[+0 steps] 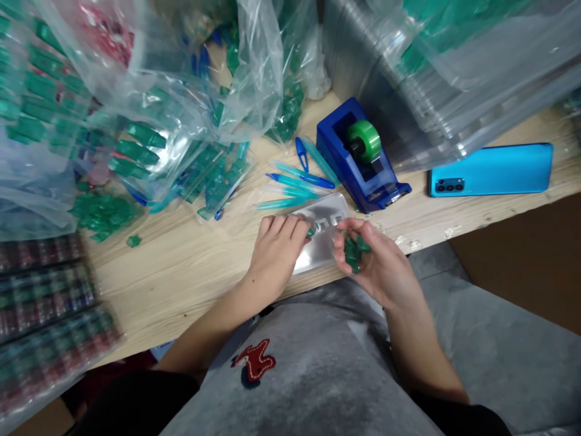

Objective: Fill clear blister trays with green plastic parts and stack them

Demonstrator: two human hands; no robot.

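Observation:
A clear plastic tray (313,257) with small raised shapes lies on the wooden table near my body. My left hand (279,251) rests over its left part, fingers curled, with a green translucent piece (310,232) at the fingertips. Cupped at the tray's right side, my right hand (381,257) holds several small green plastic pieces (353,253) in its curled fingers. Just beyond the tray lie turquoise and blue pen-like sticks (295,181). The exact kind of the green pieces cannot be made out.
A blue tape dispenser (333,142) with green tape stands behind the tray. To the right are a blue phone (503,169) and stacked clear trays (390,91). Plastic bags (181,103), a green heap (104,215) and packed rows (45,303) fill the left side.

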